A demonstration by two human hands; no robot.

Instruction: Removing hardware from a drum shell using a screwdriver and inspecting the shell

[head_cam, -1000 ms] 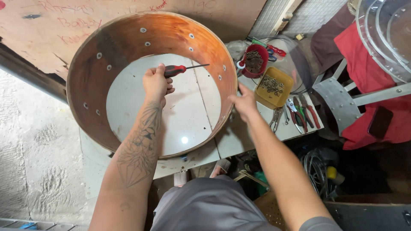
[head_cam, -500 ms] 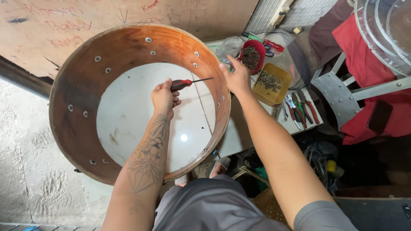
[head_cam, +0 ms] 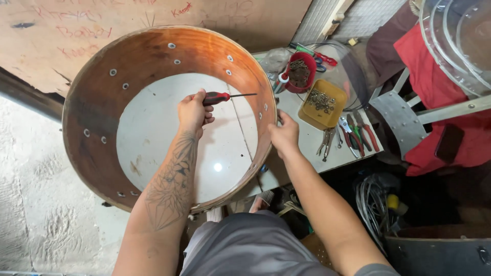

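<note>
A wooden drum shell is stood on the table. A red-handled screwdriver is gripped inside it by the left hand, fingers closed. The rim is pinched by the right hand. Many shell holes are seen unfilled, so most fitting appears undone.

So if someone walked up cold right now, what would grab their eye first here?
The big round wooden drum shell fills the left and middle of the view, lying open on a white table. Inside it the left hand holds a red-handled screwdriver pointing at the right wall, while the right hand grips the shell's outer rim. To the right sit a yellow tray of small hardware and pliers.
</note>
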